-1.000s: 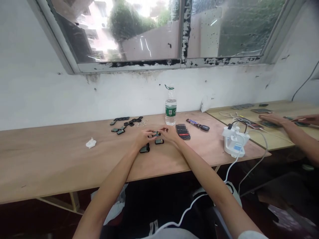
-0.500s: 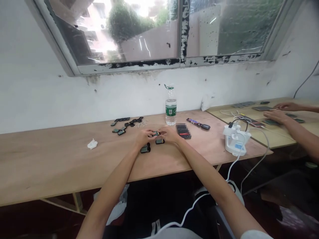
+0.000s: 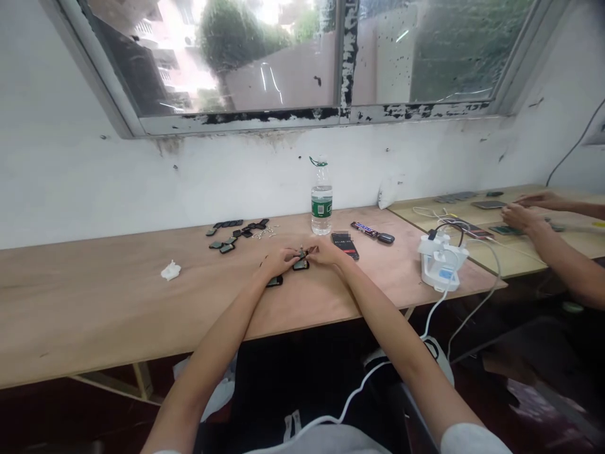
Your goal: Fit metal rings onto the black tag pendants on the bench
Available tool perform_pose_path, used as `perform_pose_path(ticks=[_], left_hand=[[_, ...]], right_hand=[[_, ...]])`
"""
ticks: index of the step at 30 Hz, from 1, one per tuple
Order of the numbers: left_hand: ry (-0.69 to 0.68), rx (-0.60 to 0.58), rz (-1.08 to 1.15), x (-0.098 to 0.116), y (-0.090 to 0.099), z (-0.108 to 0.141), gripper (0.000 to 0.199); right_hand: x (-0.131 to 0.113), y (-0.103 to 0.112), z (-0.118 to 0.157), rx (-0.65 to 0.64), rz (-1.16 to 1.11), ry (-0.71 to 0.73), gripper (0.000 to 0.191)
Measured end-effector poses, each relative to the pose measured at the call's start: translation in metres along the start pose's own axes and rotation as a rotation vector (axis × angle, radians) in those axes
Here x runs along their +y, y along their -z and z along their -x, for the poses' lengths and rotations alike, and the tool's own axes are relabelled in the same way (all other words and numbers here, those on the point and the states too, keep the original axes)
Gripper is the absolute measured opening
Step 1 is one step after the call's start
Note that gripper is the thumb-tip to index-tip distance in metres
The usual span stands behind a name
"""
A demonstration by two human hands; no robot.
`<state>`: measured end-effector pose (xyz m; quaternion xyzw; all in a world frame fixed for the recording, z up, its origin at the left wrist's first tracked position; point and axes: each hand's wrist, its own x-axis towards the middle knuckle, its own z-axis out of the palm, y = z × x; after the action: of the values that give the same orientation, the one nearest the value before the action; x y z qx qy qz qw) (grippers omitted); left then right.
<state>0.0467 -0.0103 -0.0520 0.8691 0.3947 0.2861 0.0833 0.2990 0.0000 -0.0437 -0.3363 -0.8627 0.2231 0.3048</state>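
My left hand (image 3: 281, 260) and my right hand (image 3: 326, 253) meet over the plywood table (image 3: 94, 315), both pinching a small black device (image 3: 301, 255) between their fingertips. Just below my right fingers lies a dark rectangular device with a greenish face (image 3: 300, 265). A similar device (image 3: 275, 281) sits partly hidden under my left hand. Further left, several small dark device pieces (image 3: 231, 238) lie in a loose group, with tiny pale parts (image 3: 265, 232) beside them.
Behind my hands stand a water bottle (image 3: 321, 202), a phone (image 3: 345, 246), a Snickers bar (image 3: 363, 229) and a key fob (image 3: 386, 238). A white charging dock (image 3: 442, 258) trails cables off the table edge. A tissue (image 3: 171, 271) lies left. A co-worker's hands (image 3: 524, 211) work at an adjoining table.
My hands have closed in around the small device and now cover more of the pieces beneath them. The co-worker's hands have shifted on their table. The camera view has tilted slightly.
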Motion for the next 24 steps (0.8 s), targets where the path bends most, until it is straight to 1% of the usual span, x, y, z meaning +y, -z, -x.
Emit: perform_pose_path(ticks=[3,6,8,11,12,14,15,17,20,22,24], left_hand=[[-0.017,-0.068,0.011,0.001,0.001,0.001,0.026],[-0.047,-0.099,0.023,0.004,0.005,0.003,0.024],[-0.057,-0.116,0.031,0.007,0.009,0.005,0.021],[-0.071,-0.145,0.058,0.014,0.014,0.009,0.019],[-0.074,-0.159,0.077,0.016,0.017,0.011,0.019],[-0.061,-0.167,0.117,0.017,0.021,0.012,0.020],[-0.042,-0.150,0.129,0.016,0.024,0.013,0.022],[0.027,-0.066,0.119,0.012,0.031,0.013,0.030],[0.173,0.071,0.058,-0.003,0.043,0.015,0.037],[0.253,0.076,0.026,-0.015,0.052,0.020,0.035],[0.309,0.001,0.028,-0.026,0.059,0.025,0.032]], right_hand=[[-0.001,0.002,0.002,-0.038,-0.006,-0.001,0.027],[0.001,0.001,0.002,-0.041,-0.016,0.020,0.024],[0.004,0.000,0.000,0.005,0.003,0.020,0.024],[0.009,-0.004,-0.006,0.134,0.074,-0.014,0.024],[0.011,-0.005,-0.008,0.156,0.112,-0.010,0.025],[0.012,-0.009,-0.015,0.149,0.214,0.023,0.036],[0.012,-0.011,-0.018,0.126,0.276,0.042,0.042],[0.010,-0.016,-0.023,0.066,0.393,0.056,0.049],[0.006,-0.020,-0.027,-0.044,0.502,0.012,0.049],[0.002,-0.019,-0.027,-0.084,0.536,-0.021,0.042],[-0.001,-0.018,-0.026,-0.092,0.555,-0.032,0.036]])
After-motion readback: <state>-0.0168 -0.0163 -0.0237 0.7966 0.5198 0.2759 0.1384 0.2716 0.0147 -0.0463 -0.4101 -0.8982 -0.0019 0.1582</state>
